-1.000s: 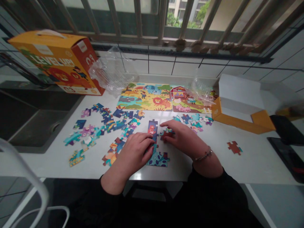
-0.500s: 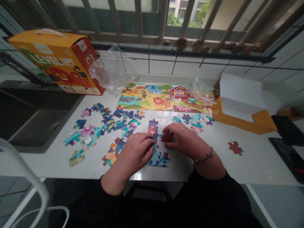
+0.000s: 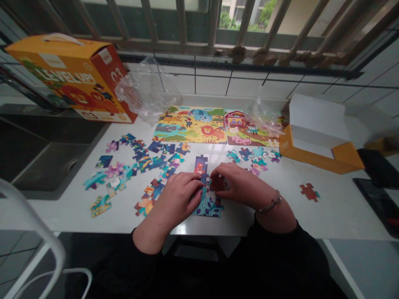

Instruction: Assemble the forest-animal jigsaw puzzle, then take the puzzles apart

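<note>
A partly joined jigsaw strip [image 3: 201, 162] runs down the counter before me, with leafy blue-green pieces [image 3: 208, 209] at its near end. My left hand [image 3: 181, 193] lies over its left side, fingers curled and tips pressing on it; part of the strip is hidden beneath. Between the thumb and fingers of my right hand [image 3: 237, 182] is a reddish-brown puzzle piece [image 3: 217, 184], held against the strip's right edge. Whether the two interlock I cannot tell. Loose puzzle pieces [image 3: 145, 162] are scattered to the left, and a smaller group [image 3: 258, 153] lies beyond my right hand.
A lone brown piece [image 3: 309, 192] lies at right, near a dark phone-like device [image 3: 374, 203]. Two picture sheets [image 3: 190, 124] lie at the back under clear plastic wrap [image 3: 264, 112]. An orange puzzle box [image 3: 71, 83], an open box [image 3: 321, 153] and a sink [image 3: 46, 166] flank them.
My right hand has moved slightly left, bringing the reddish-brown piece up to the strip's edge. My left hand stays on the strip.
</note>
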Demonstrator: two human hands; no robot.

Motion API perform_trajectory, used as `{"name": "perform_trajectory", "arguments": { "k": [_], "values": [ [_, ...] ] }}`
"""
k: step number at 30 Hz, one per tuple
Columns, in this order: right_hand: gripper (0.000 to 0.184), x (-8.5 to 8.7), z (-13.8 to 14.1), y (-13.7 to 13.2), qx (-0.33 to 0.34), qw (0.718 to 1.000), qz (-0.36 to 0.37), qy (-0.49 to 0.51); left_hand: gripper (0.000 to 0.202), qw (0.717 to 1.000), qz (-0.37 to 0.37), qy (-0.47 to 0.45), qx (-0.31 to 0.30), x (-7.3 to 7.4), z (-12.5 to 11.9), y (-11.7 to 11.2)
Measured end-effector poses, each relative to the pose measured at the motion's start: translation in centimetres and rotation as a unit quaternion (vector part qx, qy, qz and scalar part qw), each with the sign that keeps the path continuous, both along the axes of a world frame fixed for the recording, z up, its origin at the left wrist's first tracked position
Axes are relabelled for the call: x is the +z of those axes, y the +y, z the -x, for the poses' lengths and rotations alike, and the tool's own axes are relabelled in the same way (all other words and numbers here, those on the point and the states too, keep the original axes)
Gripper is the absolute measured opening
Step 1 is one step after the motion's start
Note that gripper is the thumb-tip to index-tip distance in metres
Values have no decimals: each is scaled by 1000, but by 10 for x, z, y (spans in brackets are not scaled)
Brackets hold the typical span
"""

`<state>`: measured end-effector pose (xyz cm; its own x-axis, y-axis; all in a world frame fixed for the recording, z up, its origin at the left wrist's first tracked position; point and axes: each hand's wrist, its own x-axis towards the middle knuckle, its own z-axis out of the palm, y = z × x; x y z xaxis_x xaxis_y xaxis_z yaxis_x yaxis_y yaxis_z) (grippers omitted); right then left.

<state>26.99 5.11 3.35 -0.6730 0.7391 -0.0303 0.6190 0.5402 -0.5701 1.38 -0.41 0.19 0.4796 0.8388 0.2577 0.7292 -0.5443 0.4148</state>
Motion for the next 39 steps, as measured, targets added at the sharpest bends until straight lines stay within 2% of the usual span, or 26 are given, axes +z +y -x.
{"name": "perform_trajectory", "arguments": {
  "k": [7, 12, 16, 18, 21, 25, 34, 39],
  "values": [
    [37, -4, -2, -1, 5, 1000, -4, 0, 16, 1000, 9, 1, -1, 0, 1, 0],
    [34, 1, -3, -3, 16, 1000, 0, 10, 15, 1000, 6, 0, -2, 0, 1, 0],
    [45, 6, -3, -5, 23, 1000, -4, 8, 16, 1000, 6, -4, -2, -1, 1, 1],
    [40, 6, -4, -5, 7, 1000, -13, 6, 16, 1000, 7, -4, -1, -2, 1, 1],
    [23, 5, -4, -7, -52, 999, -13, -6, 16, 1000, 6, -2, -3, -2, 1, 1],
    [33, 4, -4, -10, -89, 995, 8, -44, 16, 1000, 4, -2, -3, -1, 1, 1],
    [36, 8, 0, -13, -79, 996, -1, -36, 17, 1000, 9, 2, 2, -1, 1, 1],
    [33, 6, 0, -11, -33, 999, -8, -10, 17, 1000, 14, -2, -1, -1, 1, 1]
  ]
}}
